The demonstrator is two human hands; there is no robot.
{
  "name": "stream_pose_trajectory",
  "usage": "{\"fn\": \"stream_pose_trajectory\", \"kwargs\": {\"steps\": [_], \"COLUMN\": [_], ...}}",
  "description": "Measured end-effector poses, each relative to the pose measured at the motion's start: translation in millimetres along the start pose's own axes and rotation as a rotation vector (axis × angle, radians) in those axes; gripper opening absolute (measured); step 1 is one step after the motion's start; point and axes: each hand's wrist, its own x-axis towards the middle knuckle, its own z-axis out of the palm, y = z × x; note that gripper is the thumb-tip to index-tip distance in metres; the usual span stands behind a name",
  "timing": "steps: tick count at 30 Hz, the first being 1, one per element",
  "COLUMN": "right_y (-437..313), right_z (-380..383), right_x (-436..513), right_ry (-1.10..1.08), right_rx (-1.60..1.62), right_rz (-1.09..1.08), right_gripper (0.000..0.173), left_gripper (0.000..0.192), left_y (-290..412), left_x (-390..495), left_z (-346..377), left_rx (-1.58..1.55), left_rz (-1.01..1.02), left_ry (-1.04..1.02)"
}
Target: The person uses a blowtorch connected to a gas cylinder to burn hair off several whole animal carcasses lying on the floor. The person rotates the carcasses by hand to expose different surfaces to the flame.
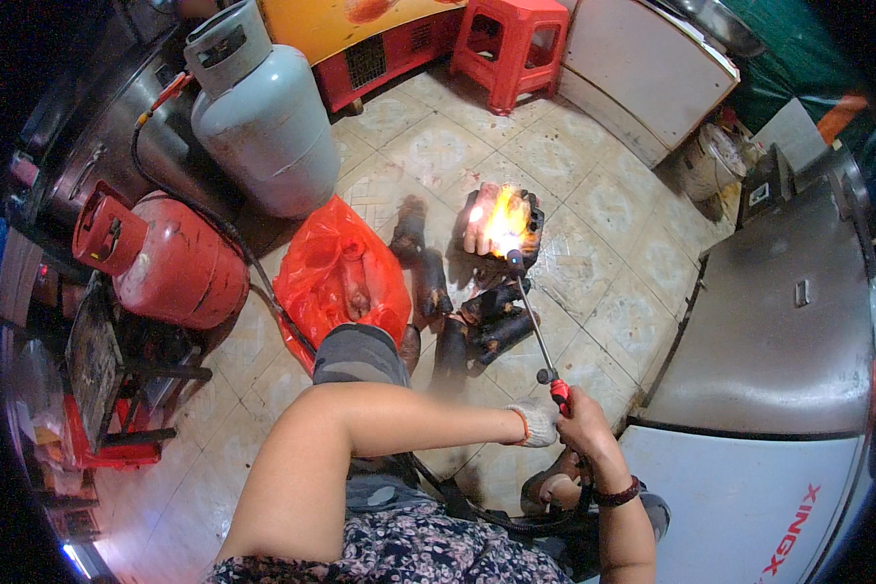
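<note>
My right hand (pixel 585 423) is closed around the red handle of a gas blowtorch (pixel 536 328). A bright flame (pixel 507 223) leaves the torch's head and covers pale and charred pieces, apparently animal feet (pixel 479 219), on a dark support on the floor. My left hand (pixel 536 423), in a white knit glove, lies right beside the right hand; its fingers are partly hidden. Several blackened pieces (pixel 500 336) lie on the tiles between the flame and me. A red plastic bag (pixel 306 270) lies open at the left with an unburnt pale piece (pixel 355 285) inside.
A grey gas cylinder (pixel 270 131) and a red gas cylinder (pixel 182 263) stand at the left, with a black hose (pixel 244 248) passing the bag. Beyond the flame is a red plastic stool (pixel 509 51). A metal-topped freezer (pixel 781 314) borders the right side. A folding stand (pixel 98 365) is lower left.
</note>
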Motion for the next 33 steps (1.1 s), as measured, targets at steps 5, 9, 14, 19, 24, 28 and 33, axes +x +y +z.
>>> {"fn": "stream_pose_trajectory", "kwargs": {"steps": [5, 9, 14, 19, 24, 28, 33], "right_y": [2.8, -0.3, 0.2, 0.3, 9.1, 3.3, -3.9], "right_z": [0.3, -0.2, -0.4, -0.6, 3.1, 0.7, -3.2], "right_x": [0.2, -0.4, -1.5, -1.7, 0.5, -1.8, -4.5], "right_ry": [0.007, -0.015, -0.008, -0.022, -0.005, -0.006, -0.011], "right_rx": [-0.019, 0.024, 0.033, 0.036, 0.033, 0.044, 0.023], "right_rz": [-0.014, 0.025, 0.021, 0.03, -0.001, 0.025, 0.053], "right_gripper": [0.028, 0.028, 0.028, 0.028, 0.028, 0.027, 0.026], "left_gripper": [0.022, 0.022, 0.021, 0.021, 0.022, 0.023, 0.024], "left_y": [6.9, 2.8, 0.2, -0.6, 2.5, 5.3, 7.0], "left_x": [-12.6, -9.7, -5.4, -2.1, -5.5, -8.8, -11.2], "left_z": [-9.2, -5.2, 0.1, 2.6, -0.8, -5.2, -7.5], "left_rx": [-0.019, -0.022, -0.025, -0.013, -0.007, -0.016, -0.037], "left_rz": [0.052, 0.074, 0.079, 0.044, 0.049, 0.041, 0.055], "left_ry": [0.049, 0.064, 0.082, 0.06, 0.044, 0.028, 0.031]}}
